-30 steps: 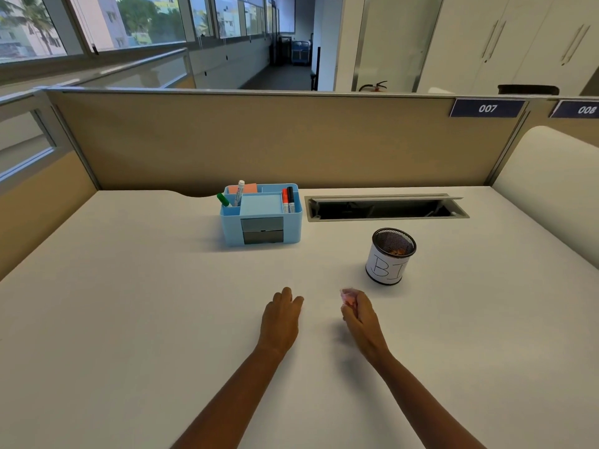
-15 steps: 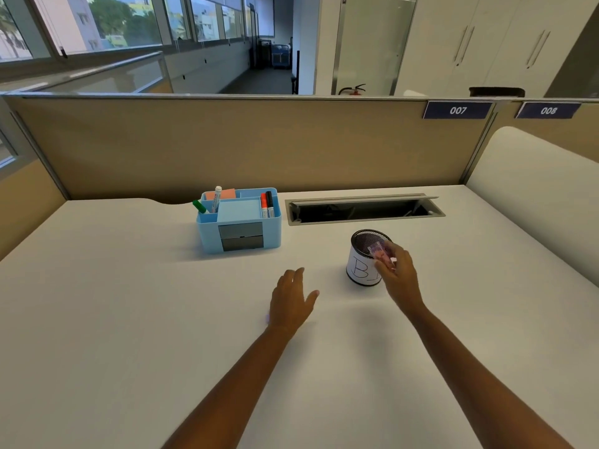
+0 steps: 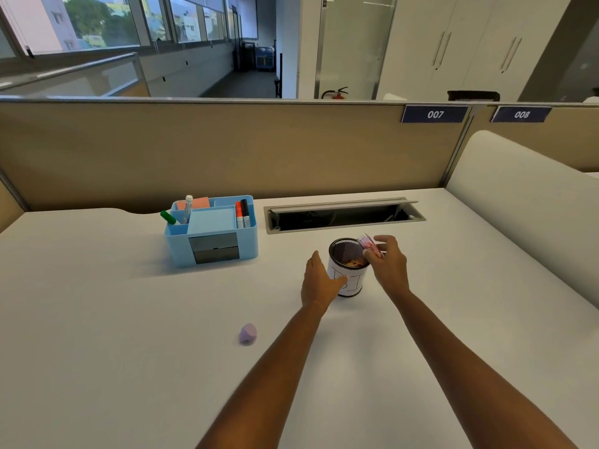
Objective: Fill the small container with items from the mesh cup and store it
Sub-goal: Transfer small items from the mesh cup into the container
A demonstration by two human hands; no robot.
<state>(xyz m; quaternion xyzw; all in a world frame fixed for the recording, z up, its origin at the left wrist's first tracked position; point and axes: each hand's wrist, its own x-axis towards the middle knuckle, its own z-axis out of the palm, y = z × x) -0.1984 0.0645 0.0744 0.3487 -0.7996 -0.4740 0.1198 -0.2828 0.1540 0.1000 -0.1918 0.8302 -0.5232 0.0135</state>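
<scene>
The black mesh cup (image 3: 346,254), wrapped in white paper with letters on it, stands mid-desk with small brownish items inside. My right hand (image 3: 387,265) holds a small clear pinkish container (image 3: 369,245), tilted over the cup's right rim. My left hand (image 3: 319,281) is at the cup's left side, thumb touching the paper wrap, fingers apart. A small purple lid (image 3: 248,333) lies on the desk to the left of my left forearm.
A light blue desk organiser (image 3: 212,236) with markers, sticky notes and a grey drawer stands at the back left. An open cable slot (image 3: 343,215) is set in the desk behind the cup. Beige partition panels close the back and right sides.
My right hand carried the small container from the desk centre up to the cup's rim. My left hand moved right onto the cup's side, uncovering the purple lid.
</scene>
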